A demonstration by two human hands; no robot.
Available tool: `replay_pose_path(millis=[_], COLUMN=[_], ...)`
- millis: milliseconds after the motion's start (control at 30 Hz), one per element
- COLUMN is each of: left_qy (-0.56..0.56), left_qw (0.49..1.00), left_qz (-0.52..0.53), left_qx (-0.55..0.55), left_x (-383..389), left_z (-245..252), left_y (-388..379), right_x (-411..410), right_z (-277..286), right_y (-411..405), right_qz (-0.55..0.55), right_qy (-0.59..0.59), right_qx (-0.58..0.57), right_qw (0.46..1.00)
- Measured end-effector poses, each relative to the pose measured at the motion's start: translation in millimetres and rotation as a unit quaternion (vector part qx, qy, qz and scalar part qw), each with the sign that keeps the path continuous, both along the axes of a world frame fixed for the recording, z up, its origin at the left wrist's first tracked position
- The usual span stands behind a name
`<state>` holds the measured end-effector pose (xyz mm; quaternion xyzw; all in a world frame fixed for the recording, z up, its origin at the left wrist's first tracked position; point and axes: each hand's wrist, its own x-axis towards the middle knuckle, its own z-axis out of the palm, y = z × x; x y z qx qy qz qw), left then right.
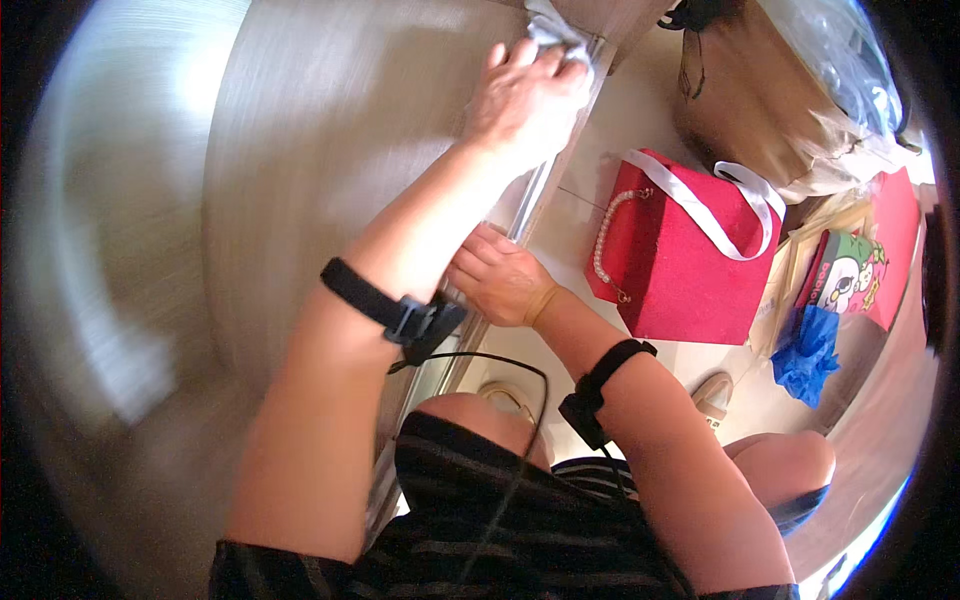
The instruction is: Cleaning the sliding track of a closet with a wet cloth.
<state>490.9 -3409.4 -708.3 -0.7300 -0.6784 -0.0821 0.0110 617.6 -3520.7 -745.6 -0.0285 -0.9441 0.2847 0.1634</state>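
My left hand (532, 97) is bunched on a pale crumpled cloth (553, 26) at the far corner of a wood-grain panel (322, 165). Bright light washes out the back of that hand. Closer to my body, my right hand (506, 281) has its fingers curled at the panel's long edge, beside a metal strip (531, 199). My left forearm passes over in front of its fingertips, so whether they grip the edge is hidden. Both forearms wear black straps with small devices and cables.
On the tiled floor (577, 172) to the right stands a red gift bag (697, 277) with white ribbon. Beyond it are a large brown paper bag (750, 112) and clear plastic (844, 60). Blue crumpled plastic (808, 356) lies by a cartoon-printed package (844, 277). A cable (517, 362) hangs between my arms.
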Motion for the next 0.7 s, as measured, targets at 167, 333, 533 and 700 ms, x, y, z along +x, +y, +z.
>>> replay_pose_path(millis=[167, 333, 533, 700], left_qy=[-0.022, -0.039, -0.153, -0.152], left_qw=[1.000, 0.996, 0.978, 0.979], left_qz=[-0.012, -0.011, 0.062, 0.087], left_qx=[-0.006, -0.080, -0.126, -0.106], left_x=[12.3, 16.0, 22.6, 53.9], left_z=[8.5, 20.2, 32.4, 19.0], left_y=[-57.2, -108.7, -199.2, -250.8], right_x=[9.5, 43.7, 115.7, 127.5], right_z=[-8.8, -12.8, 25.9, 23.1], right_y=[-2.2, -18.4, -48.4, -51.0], right_qz=[-0.016, -0.013, -0.039, -0.017], right_qy=[0.018, 0.023, 0.064, 0.028], right_qx=[-0.019, -0.132, -0.243, -0.291], right_qw=[1.000, 0.991, 0.967, 0.956])
